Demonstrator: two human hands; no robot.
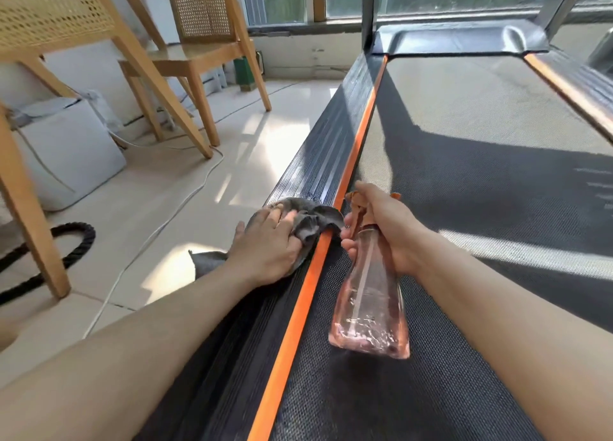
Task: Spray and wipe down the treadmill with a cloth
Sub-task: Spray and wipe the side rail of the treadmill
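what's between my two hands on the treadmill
The head view shows the treadmill's orange strip running between the left hand and the right hand, with a fold of the grey cloth lying over it.

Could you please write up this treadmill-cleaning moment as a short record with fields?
surface: side rail of the treadmill, black and ribbed, beside the orange strip
cloth: grey cloth, bunched on the rail and overlapping the strip
hands: left grip presses the cloth down; right grip holds the spray bottle by its neck
bottle: pink, see-through, a little liquid at its base, held over the belt
nearby: wooden chairs and a white cable on the floor
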